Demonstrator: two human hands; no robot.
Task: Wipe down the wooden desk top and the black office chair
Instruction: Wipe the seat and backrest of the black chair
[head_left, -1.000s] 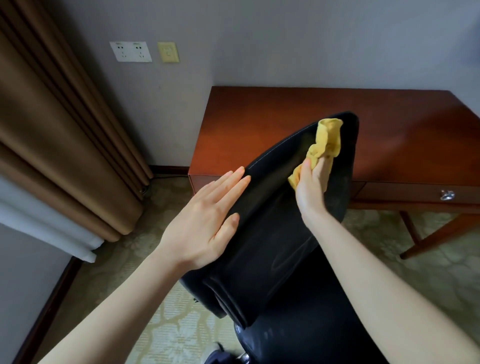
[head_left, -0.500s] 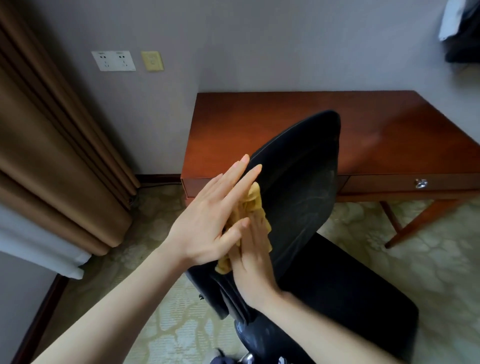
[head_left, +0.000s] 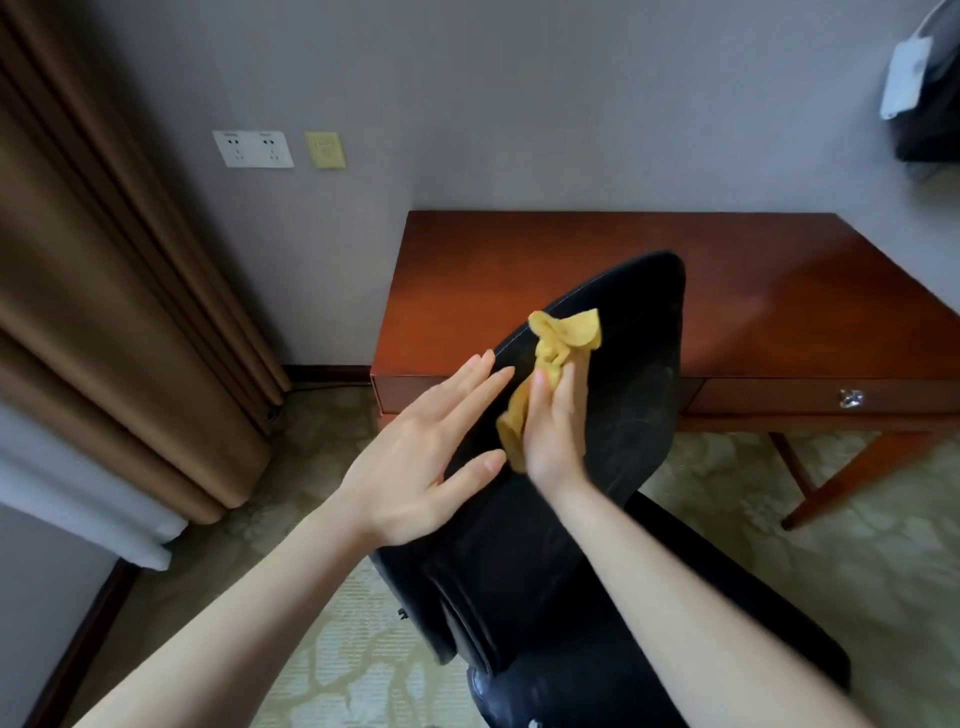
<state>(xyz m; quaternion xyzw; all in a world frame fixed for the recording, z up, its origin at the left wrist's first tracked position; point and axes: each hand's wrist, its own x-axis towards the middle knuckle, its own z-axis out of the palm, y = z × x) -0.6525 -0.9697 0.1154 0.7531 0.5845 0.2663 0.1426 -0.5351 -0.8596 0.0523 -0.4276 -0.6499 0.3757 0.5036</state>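
Black office chair is set before the wooden desk; part of the desk top is blocked by its backrest. Yellow cloth is gripped by the right hand against the backrest. Left hand is laid flat on the backrest edge, fingers straight. Dark object, top right, is cut off. Markings on the wall sockets cannot be read.

Only the person's two arms are in view, cut off by the lower edge. The left forearm and the right forearm are bare along their whole visible length, slender and smooth, with uncovered wrists. The left grip and the right grip are bare hands with long, slim fingers, and the fingernails are trimmed short and rounded.
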